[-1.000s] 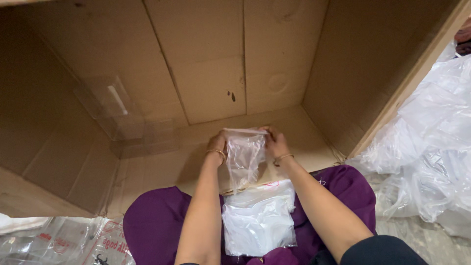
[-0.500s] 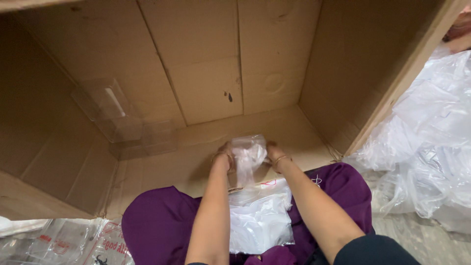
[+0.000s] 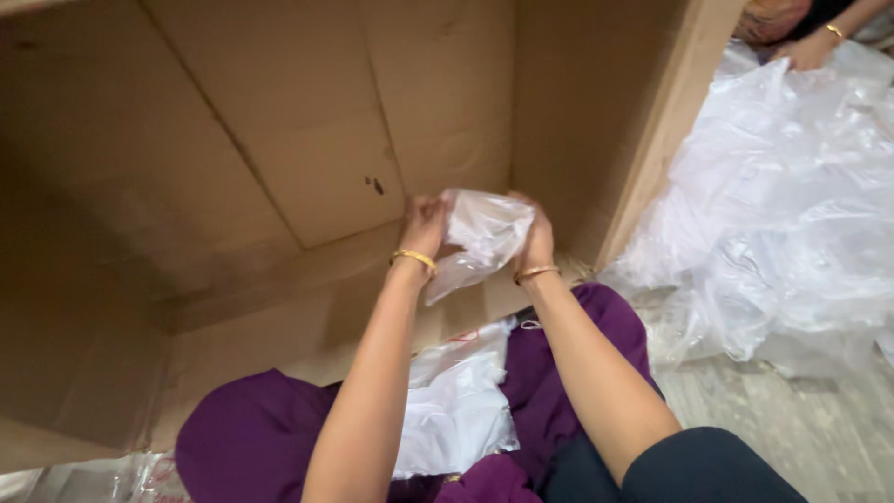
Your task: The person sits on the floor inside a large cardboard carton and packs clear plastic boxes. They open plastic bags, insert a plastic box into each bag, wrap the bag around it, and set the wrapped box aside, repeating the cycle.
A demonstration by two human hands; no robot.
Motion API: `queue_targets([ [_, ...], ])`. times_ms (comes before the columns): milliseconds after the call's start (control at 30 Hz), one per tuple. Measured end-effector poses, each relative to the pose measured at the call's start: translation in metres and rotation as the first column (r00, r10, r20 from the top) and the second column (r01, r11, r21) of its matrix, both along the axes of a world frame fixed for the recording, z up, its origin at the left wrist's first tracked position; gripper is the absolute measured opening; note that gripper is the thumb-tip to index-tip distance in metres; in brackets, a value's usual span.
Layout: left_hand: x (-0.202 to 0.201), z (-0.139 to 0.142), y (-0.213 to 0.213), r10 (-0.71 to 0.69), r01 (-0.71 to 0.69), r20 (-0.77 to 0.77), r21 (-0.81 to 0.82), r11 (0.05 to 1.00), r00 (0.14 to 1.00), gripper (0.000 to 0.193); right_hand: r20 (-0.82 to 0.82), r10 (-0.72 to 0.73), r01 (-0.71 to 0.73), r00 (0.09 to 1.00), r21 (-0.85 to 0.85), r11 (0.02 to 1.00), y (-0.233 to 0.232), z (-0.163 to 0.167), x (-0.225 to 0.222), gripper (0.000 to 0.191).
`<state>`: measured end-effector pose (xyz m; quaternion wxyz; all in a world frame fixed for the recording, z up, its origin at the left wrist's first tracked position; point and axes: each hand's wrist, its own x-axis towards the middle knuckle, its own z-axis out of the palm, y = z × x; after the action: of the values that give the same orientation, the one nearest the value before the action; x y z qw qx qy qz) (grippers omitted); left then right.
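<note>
Both my hands hold one crumpled clear plastic bag (image 3: 484,237) up inside a big open cardboard box (image 3: 279,140) lying on its side. My left hand (image 3: 424,224) grips the bag's left edge and my right hand (image 3: 535,237) grips its right edge, each wrist with a gold bangle. On my lap, over purple cloth (image 3: 242,442), lies a flat stack of white plastic bags (image 3: 456,410) between my forearms.
A large heap of clear plastic bags (image 3: 782,214) lies on the floor to the right of the box wall. Another person's hand (image 3: 805,51) with a bangle rests on that heap at the top right. More packaged plastic (image 3: 102,480) shows at the bottom left.
My hands have lifted the bag higher and further into the box, and it is now crumpled rather than held flat. The view has swung right, showing more of the plastic heap.
</note>
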<state>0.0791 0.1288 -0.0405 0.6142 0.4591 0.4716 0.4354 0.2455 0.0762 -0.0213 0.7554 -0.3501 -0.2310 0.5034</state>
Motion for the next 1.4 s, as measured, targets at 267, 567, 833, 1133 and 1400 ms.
queue_targets([
  [267,0.041,0.079,-0.022,-0.297,0.241,0.050,0.465,0.852,0.954,0.029,-0.222,0.299,-0.259,0.928,0.192,0.947,-0.035,0.033,0.050,0.036],
  [567,0.071,0.120,-0.049,-0.260,0.110,0.177,0.588,0.801,0.949,0.024,-0.220,0.223,-0.151,0.950,0.301,0.942,-0.047,0.039,0.078,0.035],
  [833,0.076,0.144,-0.074,-0.520,0.256,0.301,0.612,0.748,0.799,0.017,-0.222,0.202,-0.121,0.954,0.331,0.936,-0.065,0.052,0.090,0.034],
  [1133,0.097,0.141,-0.060,-0.324,0.152,0.197,0.590,0.793,0.925,0.023,-0.204,0.337,-0.269,0.919,0.302,0.915,-0.091,0.050,0.093,0.034],
  [1400,0.120,0.042,-0.013,-0.393,0.408,-0.161,0.582,0.703,0.905,0.029,-0.197,0.305,-0.259,0.932,0.228,0.938,-0.103,0.030,0.141,0.033],
])
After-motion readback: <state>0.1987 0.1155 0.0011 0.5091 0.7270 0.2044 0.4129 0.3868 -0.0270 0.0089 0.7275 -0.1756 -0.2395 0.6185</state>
